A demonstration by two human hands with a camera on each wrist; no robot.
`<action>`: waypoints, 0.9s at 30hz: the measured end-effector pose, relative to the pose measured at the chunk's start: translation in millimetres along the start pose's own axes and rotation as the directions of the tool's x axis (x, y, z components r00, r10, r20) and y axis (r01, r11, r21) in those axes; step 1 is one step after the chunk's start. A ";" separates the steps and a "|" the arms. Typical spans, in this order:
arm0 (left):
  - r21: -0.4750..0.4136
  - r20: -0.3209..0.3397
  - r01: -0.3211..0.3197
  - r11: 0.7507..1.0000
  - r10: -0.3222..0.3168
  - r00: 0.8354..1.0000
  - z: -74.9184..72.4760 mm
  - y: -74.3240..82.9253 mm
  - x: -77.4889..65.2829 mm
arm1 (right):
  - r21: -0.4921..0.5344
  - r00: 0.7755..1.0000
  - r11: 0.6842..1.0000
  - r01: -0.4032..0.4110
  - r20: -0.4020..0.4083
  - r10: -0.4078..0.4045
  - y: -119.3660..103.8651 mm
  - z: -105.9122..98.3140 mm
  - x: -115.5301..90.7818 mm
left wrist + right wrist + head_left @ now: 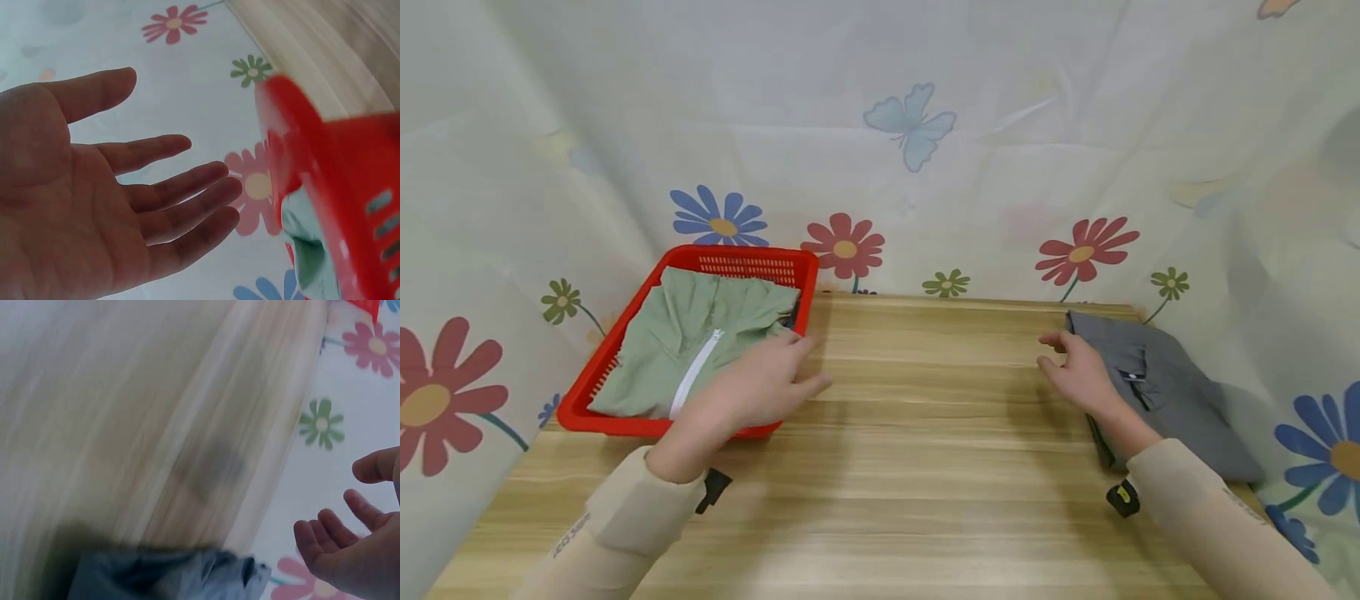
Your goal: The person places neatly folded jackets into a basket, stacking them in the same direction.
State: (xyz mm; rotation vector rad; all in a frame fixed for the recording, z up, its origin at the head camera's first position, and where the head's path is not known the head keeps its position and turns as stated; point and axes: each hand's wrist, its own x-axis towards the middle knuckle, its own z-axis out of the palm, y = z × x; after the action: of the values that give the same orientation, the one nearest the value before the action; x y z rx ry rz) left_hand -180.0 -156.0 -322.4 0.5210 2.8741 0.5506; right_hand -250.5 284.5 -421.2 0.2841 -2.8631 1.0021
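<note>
Both hands [763,382] apart, fingers [181,187] relaxed, forearms [1210,508] extended forward

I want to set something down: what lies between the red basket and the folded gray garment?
In the head view, bare wooden table; the left hand juts in past the basket, the right hand past the garment.

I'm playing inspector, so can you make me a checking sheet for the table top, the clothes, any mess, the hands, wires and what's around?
Surface: wood-patterned table.
Job's things: green garment with a white zip in the red basket; grey garment, seemingly folded, on the table's right side.
Clutter: nothing seen.
Grippers: left hand near the basket, right hand near the grey garment; both hold nothing.
Cables: nothing seen.
Surroundings: pale sheet printed with flowers and a blue butterfly.
</note>
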 end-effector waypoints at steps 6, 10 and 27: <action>-0.010 -0.015 -0.036 0.999 0.036 0.999 20.6 11.5 0.6 | -0.015 0.994 0.995 -0.097 -0.049 0.096 19.0 -18.5 -1.4; -0.030 -0.035 -0.064 0.997 0.063 0.997 33.7 20.8 4.7 | -0.029 0.986 0.988 -0.152 -0.068 0.150 32.6 -29.0 -1.5; -0.148 -0.005 -0.121 0.982 0.121 0.993 80.9 29.2 24.1 | -0.166 0.947 0.932 -0.321 -0.090 0.310 87.6 -45.0 -6.7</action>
State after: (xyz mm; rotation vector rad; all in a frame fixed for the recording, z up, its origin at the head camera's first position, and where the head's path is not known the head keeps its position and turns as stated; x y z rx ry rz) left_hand -174.9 -95.4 -387.8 0.6743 2.7823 0.7737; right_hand -260.7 380.7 -440.4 -0.2266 -2.9727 0.7679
